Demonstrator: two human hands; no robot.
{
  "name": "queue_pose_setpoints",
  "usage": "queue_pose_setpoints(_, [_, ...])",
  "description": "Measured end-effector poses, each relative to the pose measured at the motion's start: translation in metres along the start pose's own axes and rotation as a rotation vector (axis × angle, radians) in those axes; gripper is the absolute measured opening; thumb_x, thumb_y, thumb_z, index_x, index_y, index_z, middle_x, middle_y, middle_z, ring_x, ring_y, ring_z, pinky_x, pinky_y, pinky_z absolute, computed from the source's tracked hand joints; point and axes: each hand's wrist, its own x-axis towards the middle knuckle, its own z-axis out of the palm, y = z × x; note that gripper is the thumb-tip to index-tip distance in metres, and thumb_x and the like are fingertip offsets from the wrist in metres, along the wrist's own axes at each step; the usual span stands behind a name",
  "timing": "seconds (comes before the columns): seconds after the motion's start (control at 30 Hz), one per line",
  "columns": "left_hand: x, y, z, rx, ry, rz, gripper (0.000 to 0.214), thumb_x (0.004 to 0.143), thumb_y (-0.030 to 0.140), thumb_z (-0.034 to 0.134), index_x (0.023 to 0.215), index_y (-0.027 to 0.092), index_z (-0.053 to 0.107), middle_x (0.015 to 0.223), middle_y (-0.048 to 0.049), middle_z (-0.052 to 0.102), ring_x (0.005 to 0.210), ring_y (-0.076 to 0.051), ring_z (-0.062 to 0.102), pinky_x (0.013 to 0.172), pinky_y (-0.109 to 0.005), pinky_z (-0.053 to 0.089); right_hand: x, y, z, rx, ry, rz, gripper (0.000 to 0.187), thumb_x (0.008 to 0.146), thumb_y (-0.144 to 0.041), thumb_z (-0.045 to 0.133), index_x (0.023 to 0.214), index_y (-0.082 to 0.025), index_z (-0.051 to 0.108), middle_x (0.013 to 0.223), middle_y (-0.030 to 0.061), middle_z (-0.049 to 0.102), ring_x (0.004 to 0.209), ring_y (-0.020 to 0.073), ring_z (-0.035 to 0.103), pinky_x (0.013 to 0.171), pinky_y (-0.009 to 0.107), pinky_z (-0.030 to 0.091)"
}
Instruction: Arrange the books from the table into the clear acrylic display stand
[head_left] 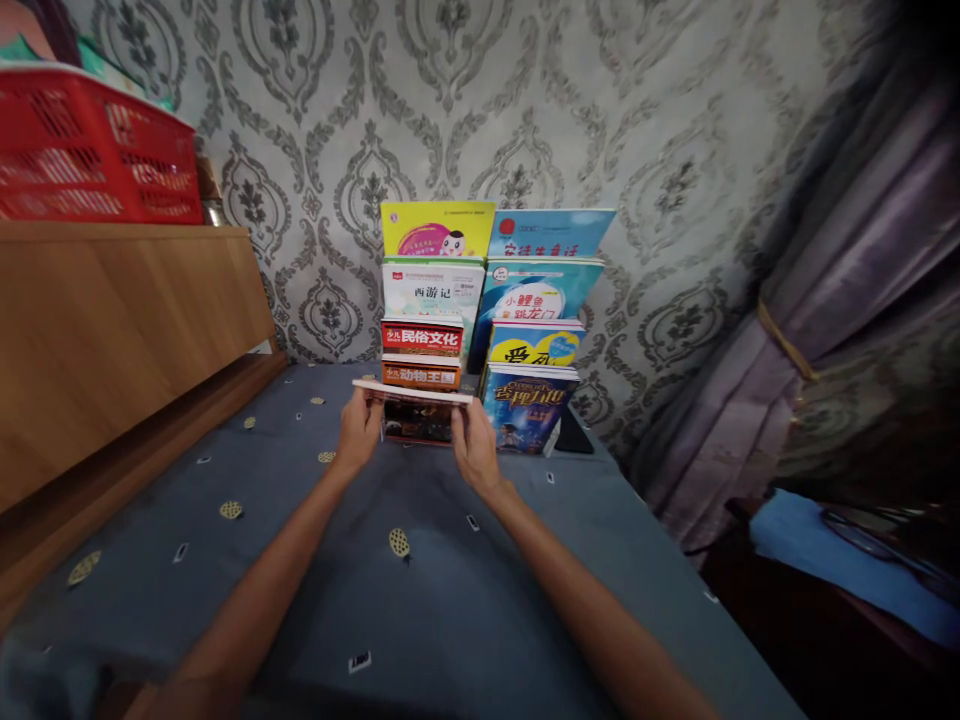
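A thin book [412, 391] is gripped at its two ends, its pale edge turned toward me. My left hand [360, 430] is closed on its left end, and my right hand [474, 442] pinches the right end. Just behind it, the left column of upright books holds an orange-covered book [421, 375], a red one [421, 339], a white one [431, 293] and a yellow one [435, 228]. To the right stands a second column with a dark blue book [527, 410] in front, then a yellow-and-blue book [536, 343] and light blue books [541, 288].
Blue patterned cloth [405, 600] covers the surface under the books. A wooden cabinet [127, 320] with a red basket [105, 150] stands left. A dark flat object [575, 433] lies beside the right column. Grey curtain [720, 420] and glasses [885, 540] on blue cloth are right.
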Motion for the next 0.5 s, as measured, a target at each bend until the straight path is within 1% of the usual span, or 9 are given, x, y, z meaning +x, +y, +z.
queue_pose_setpoints(0.07, [0.005, -0.004, 0.004, 0.003, 0.005, 0.012, 0.014, 0.092, 0.024, 0.043, 0.100, 0.020, 0.054, 0.085, -0.0037, 0.064, 0.078, -0.018, 0.060, 0.075, -0.030, 0.046, 0.004, 0.001, 0.001, -0.009, 0.006, 0.022, 0.025, 0.101, -0.028, 0.033, 0.111, -0.020, 0.055, 0.102, 0.0100, 0.063, 0.097, 0.0225, 0.059, 0.089, 0.039, 0.048])
queue_pose_setpoints(0.17, [0.011, -0.008, 0.008, -0.021, -0.016, 0.039, 0.016, 0.091, 0.021, 0.042, 0.103, 0.020, 0.053, 0.089, -0.0037, 0.065, 0.084, -0.018, 0.062, 0.079, -0.030, 0.047, 0.009, 0.003, 0.000, -0.010, 0.001, 0.074, 0.026, 0.101, -0.030, 0.033, 0.112, -0.020, 0.054, 0.103, 0.0100, 0.063, 0.096, 0.0225, 0.059, 0.086, 0.038, 0.048])
queue_pose_setpoints(0.33, [0.018, -0.016, 0.016, -0.008, -0.046, 0.028, 0.009, 0.088, 0.019, 0.043, 0.092, 0.021, 0.051, 0.082, -0.0010, 0.062, 0.077, -0.016, 0.060, 0.073, -0.028, 0.046, 0.016, 0.012, -0.002, 0.014, -0.043, 0.139, 0.027, 0.100, -0.032, 0.034, 0.116, -0.020, 0.053, 0.105, 0.0104, 0.064, 0.094, 0.0224, 0.059, 0.086, 0.038, 0.048])
queue_pose_setpoints(0.5, [0.016, -0.028, 0.019, 0.004, -0.086, 0.000, 0.010, 0.088, 0.021, 0.043, 0.092, 0.020, 0.051, 0.084, -0.0022, 0.062, 0.078, -0.017, 0.059, 0.073, -0.028, 0.044, 0.016, 0.021, -0.001, 0.011, -0.103, 0.163, 0.027, 0.099, -0.030, 0.033, 0.114, -0.019, 0.053, 0.102, 0.0103, 0.064, 0.090, 0.0221, 0.059, 0.084, 0.037, 0.048])
